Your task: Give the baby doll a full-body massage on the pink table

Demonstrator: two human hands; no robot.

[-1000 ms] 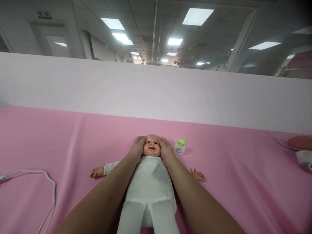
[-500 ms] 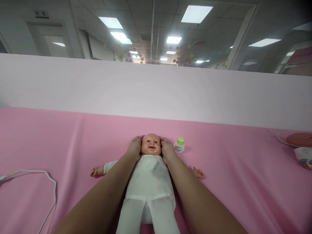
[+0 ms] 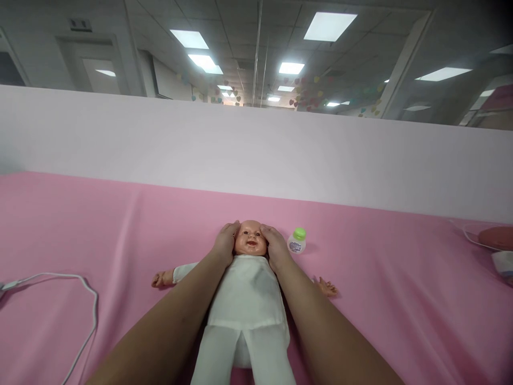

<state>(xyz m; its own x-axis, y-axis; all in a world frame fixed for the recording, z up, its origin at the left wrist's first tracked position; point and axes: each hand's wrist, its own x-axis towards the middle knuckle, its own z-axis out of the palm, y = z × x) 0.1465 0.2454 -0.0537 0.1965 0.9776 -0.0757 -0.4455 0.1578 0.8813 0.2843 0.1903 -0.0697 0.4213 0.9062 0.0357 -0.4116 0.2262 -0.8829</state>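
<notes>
A baby doll [image 3: 248, 294] in white cloth clothes lies on its back, its head towards the far side and both arms spread out. My left hand [image 3: 225, 243] cups the left side of the doll's head [image 3: 250, 239], and my right hand [image 3: 276, 247] cups the opposite side. Both palms press against it around the cheeks and temples; some fingers are hidden behind the head. Just right of my right hand stands a small clear bottle [image 3: 296, 244] with a green cap and a printed label. My forearms pass over the doll's arms.
Pink sheeting [image 3: 380, 283] covers the surface, which meets a low white wall [image 3: 256, 149] at the back. A white cable [image 3: 95, 305] curves along the left. At the right edge are a brownish-orange object [image 3: 497, 237] and a whitish item [image 3: 503, 263], partly cut off.
My hands stay on the doll's head, with the fingers shifted slightly forward over its temples. The whole view has moved a little, so things appear slightly further right.
</notes>
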